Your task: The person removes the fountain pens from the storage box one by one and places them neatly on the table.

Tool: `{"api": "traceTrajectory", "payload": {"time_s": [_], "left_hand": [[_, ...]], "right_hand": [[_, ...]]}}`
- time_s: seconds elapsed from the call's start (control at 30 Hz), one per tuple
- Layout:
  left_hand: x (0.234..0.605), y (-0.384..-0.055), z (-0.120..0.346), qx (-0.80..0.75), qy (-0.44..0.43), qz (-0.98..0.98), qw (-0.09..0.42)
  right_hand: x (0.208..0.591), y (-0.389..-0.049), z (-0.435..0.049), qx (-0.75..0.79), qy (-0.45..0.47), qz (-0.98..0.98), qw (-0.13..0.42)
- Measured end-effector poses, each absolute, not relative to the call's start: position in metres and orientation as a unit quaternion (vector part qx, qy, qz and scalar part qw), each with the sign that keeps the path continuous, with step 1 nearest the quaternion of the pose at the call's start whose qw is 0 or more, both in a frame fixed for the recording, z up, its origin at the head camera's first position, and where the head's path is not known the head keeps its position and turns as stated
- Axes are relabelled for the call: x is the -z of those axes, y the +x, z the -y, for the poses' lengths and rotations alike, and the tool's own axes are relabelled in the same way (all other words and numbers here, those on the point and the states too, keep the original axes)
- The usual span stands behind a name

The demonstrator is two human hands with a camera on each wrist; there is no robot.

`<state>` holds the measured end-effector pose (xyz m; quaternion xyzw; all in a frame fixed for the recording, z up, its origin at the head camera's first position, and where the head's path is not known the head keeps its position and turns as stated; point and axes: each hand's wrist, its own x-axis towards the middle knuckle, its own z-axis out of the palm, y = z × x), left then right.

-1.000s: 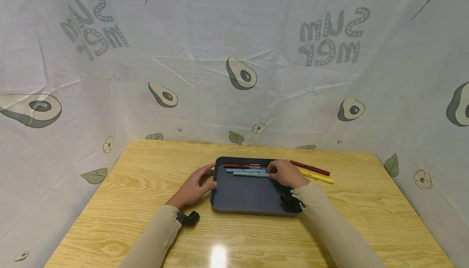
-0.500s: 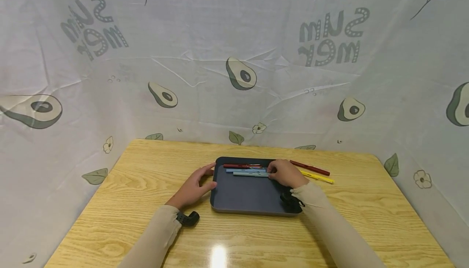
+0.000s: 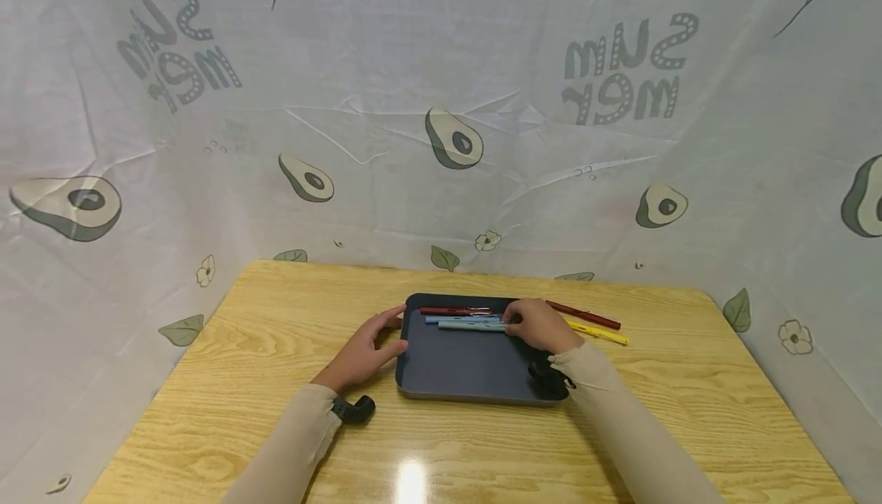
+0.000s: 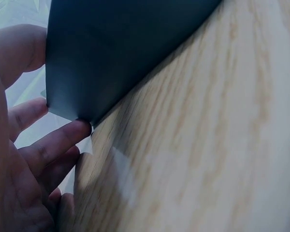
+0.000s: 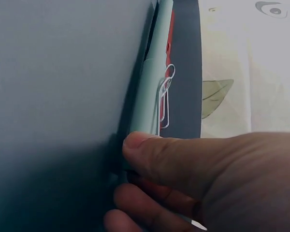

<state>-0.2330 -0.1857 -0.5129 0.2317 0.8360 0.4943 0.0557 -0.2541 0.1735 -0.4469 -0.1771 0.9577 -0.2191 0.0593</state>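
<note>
A dark grey tray (image 3: 468, 374) lies on the wooden table. Inside it, near the far edge, a red pen (image 3: 443, 311), a blue pen (image 3: 434, 320) and a pale green pen (image 3: 472, 327) lie side by side. My right hand (image 3: 542, 326) pinches the pale green pen at its right end, by the cap's wire clip (image 5: 159, 101); the thumb (image 5: 147, 150) presses on its side. My left hand (image 3: 364, 352) rests against the tray's left wall, thumb and fingers spread, with fingertips touching the wall (image 4: 87, 72) in the left wrist view.
Right of the tray, a dark red pen (image 3: 583, 315) and a yellow pen (image 3: 601, 333) lie on the table (image 3: 331, 466). A pale curtain (image 3: 386, 205) printed with avocados hangs behind the table and at both sides. Each wrist wears a black band.
</note>
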Motion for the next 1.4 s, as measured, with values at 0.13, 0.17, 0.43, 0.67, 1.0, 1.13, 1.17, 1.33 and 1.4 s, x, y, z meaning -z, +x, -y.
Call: {"api": "traceTrajectory", "payload": {"time_s": [0.13,0.17,0.43,0.67,1.0,1.13,1.17,1.33,1.4], "left_hand": [[0.512,-0.234,0.185,-0.498,0.231,-0.834,0.053],[0.512,-0.234,0.185,-0.498,0.232,-0.834,0.052],[0.516,-0.234,0.185,-0.501,0.228,-0.833,0.057],[0.516,-0.233,0.185,-0.504,0.221,-0.832,0.064],[0.513,-0.232,0.185,-0.499,0.215,-0.837,0.066],[0.516,-0.234,0.186,-0.496,0.213,-0.839,0.068],[0.517,-0.234,0.186,-0.497,0.214,-0.838,0.069],[0.518,-0.234,0.185,-0.499,0.216,-0.836,0.07],[0.517,-0.234,0.184,-0.499,0.217,-0.836,0.071]], "right_hand": [[0.444,-0.255,-0.175,0.222,-0.19,-0.955,0.046],[0.443,-0.255,-0.176,0.22,-0.191,-0.956,0.045],[0.433,-0.25,-0.176,0.23,-0.182,-0.955,0.049],[0.425,-0.246,-0.183,0.248,-0.169,-0.953,0.034],[0.429,-0.241,-0.197,0.285,-0.157,-0.945,-0.026],[0.435,-0.239,-0.203,0.299,-0.148,-0.94,-0.067],[0.436,-0.239,-0.204,0.302,-0.146,-0.939,-0.076],[0.437,-0.236,-0.21,0.313,-0.14,-0.934,-0.102],[0.437,-0.235,-0.212,0.317,-0.141,-0.932,-0.106]]}}
